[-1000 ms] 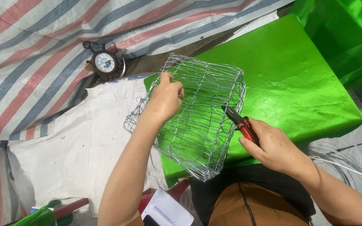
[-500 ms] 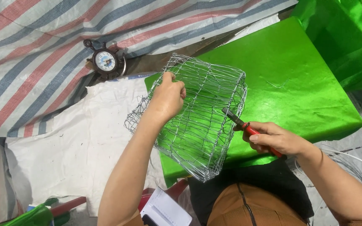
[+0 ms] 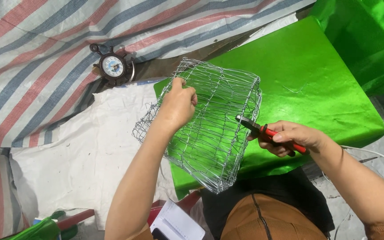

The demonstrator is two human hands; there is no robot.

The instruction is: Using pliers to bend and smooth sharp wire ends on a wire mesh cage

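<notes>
Silvery wire cage (image 3: 210, 133); red-handled pliers (image 3: 270, 133) with dark jaws. Glossy green sheet (image 3: 316, 84) on the right, tarp (image 3: 36, 49) striped red, blue and white far left, plain white cloth (image 3: 76, 164) near left.

the right hand (image 3: 295, 138) with the red-handled pliers (image 3: 267, 132) sits farther from the wire cage (image 3: 207, 129) than a second ago, its knuckles now turned outward; only the plier tips meet the cage's right edge. the left hand (image 3: 177, 106) grips slightly higher on the cage top. the cage itself tilts a little more upright.
</notes>
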